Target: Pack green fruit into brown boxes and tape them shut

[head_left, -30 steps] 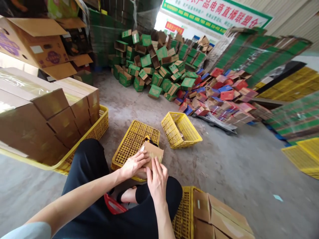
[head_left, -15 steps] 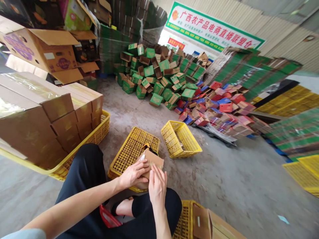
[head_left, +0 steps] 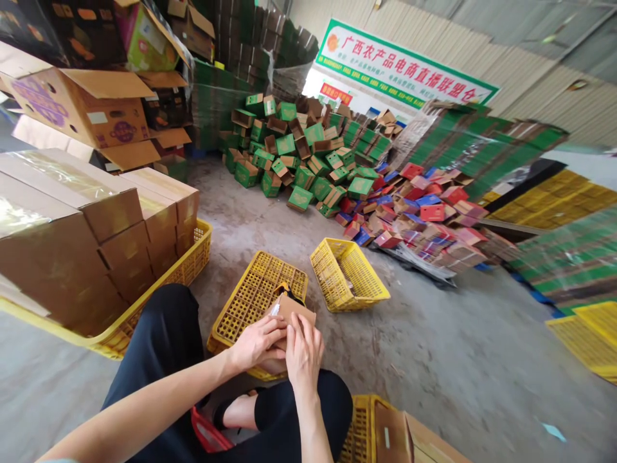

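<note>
A small brown cardboard box [head_left: 297,307] with a clear, shiny bit of tape at its left edge rests on an upturned yellow plastic crate [head_left: 255,289] between my knees. Across the box's left part lies my left hand [head_left: 259,341], fingers stretched over it. My right hand [head_left: 303,347] presses flat on its near right part, fingers straight and close to the left fingertips. Both hands hide much of the box's top. Just behind the box, a black and yellow tape dispenser [head_left: 289,291] is partly covered.
On my left, a large yellow basket [head_left: 193,257] holds stacked taped boxes [head_left: 116,251]. Another yellow basket [head_left: 349,273] stands ahead on the floor. Low right, a crate [head_left: 361,427] sits beside a carton [head_left: 393,431]. Green boxes [head_left: 299,173] and red-blue boxes [head_left: 419,209] are heaped farther off.
My right hand has shifted slightly up and left over the box, closer to my left hand. The head view has tilted a little; the box stays on the crate.
</note>
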`<state>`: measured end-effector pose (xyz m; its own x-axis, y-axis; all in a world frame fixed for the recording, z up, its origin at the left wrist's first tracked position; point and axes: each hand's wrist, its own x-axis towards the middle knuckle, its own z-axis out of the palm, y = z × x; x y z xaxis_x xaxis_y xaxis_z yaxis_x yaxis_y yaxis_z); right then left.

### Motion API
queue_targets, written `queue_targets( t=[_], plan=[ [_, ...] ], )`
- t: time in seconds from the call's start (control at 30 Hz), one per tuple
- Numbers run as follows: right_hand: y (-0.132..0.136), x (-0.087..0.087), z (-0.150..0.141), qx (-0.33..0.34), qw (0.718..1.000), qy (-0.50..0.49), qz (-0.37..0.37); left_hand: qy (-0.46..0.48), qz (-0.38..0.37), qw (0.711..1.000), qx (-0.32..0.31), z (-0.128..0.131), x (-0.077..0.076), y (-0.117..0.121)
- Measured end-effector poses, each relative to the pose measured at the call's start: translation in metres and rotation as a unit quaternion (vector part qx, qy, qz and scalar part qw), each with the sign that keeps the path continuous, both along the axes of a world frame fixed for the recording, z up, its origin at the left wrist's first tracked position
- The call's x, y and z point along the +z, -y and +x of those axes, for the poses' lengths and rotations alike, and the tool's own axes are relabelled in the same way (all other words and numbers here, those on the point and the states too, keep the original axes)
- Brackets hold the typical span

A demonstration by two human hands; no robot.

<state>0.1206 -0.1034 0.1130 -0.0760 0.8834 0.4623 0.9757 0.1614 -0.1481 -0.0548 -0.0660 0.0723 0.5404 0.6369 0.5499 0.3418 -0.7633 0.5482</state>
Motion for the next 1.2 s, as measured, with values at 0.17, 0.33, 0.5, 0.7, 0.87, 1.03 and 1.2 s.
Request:
queue_targets(
  t=[0.17,0.33,0.5,0.7,0.87,1.03,1.2],
  plan=[
    [0.008,-0.022,0.009,-0.023,0.999,-0.038,-0.002,0.001,-0.002,1.000,0.028,0.001,0.004,0.010],
    [0.003,-0.038,0.016,0.000,0.997,-0.077,-0.006,-0.022,-0.007,0.999,0.041,0.000,0.010,0.008],
    [-0.003,-0.043,0.021,0.017,0.995,-0.094,0.015,-0.075,-0.010,0.997,-0.017,-0.002,0.014,-0.023],
    [-0.005,-0.046,0.025,0.037,0.991,-0.126,0.036,-0.084,0.007,0.994,-0.069,0.004,0.008,-0.041],
    [-0.011,-0.058,0.030,0.013,0.982,-0.189,0.016,-0.069,0.006,0.995,-0.073,0.006,0.000,-0.041],
    [-0.028,-0.060,0.038,-0.021,0.973,-0.229,-0.020,-0.076,0.016,0.993,-0.087,0.001,-0.002,-0.044],
    [-0.026,-0.062,0.037,-0.052,0.969,-0.241,-0.005,-0.123,-0.003,0.992,-0.035,0.003,-0.004,-0.037]
  ],
)
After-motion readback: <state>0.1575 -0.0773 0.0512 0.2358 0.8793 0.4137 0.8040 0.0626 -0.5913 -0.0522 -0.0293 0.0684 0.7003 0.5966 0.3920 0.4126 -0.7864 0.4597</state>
